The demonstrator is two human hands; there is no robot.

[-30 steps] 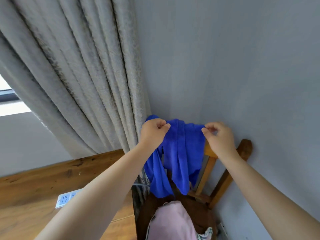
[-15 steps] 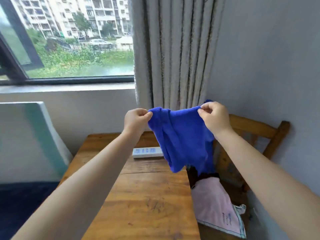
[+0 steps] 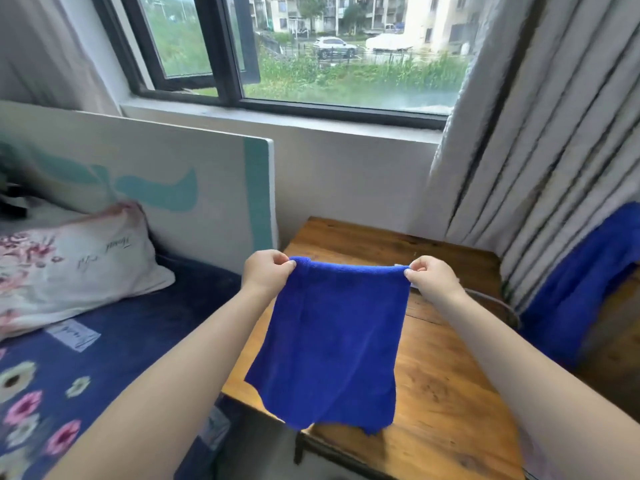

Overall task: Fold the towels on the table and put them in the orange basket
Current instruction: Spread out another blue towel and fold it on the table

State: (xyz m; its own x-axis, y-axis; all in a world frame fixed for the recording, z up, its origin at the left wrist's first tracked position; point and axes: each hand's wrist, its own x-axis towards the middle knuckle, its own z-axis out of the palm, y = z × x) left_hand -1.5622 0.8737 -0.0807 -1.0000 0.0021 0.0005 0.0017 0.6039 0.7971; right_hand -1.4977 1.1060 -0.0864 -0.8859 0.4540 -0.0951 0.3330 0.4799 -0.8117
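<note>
Head view shows the person holding one blue towel (image 3: 332, 341) spread out in the air above the near left part of the wooden table (image 3: 440, 393). The left hand (image 3: 265, 273) pinches the top left corner between thumb and curled fingers, and the right hand (image 3: 431, 277) pinches the top right corner in the same way. The towel hangs flat from its upper edge, and its lower edge falls a little past the near edge of the table. I see no fold in it yet.

A second blue towel (image 3: 578, 292) lies draped at the far right, beside the grey curtain (image 3: 540, 140); what carries it I cannot tell. It is not folded either. The orange basket is not in view, so I cannot say whether any towel is already inside.

My judgement is that the task is at an early point: this towel is only opened and ready for the first fold. Folding it, placing it in the basket, and then doing the same with the other towel are all left to do.
</note>
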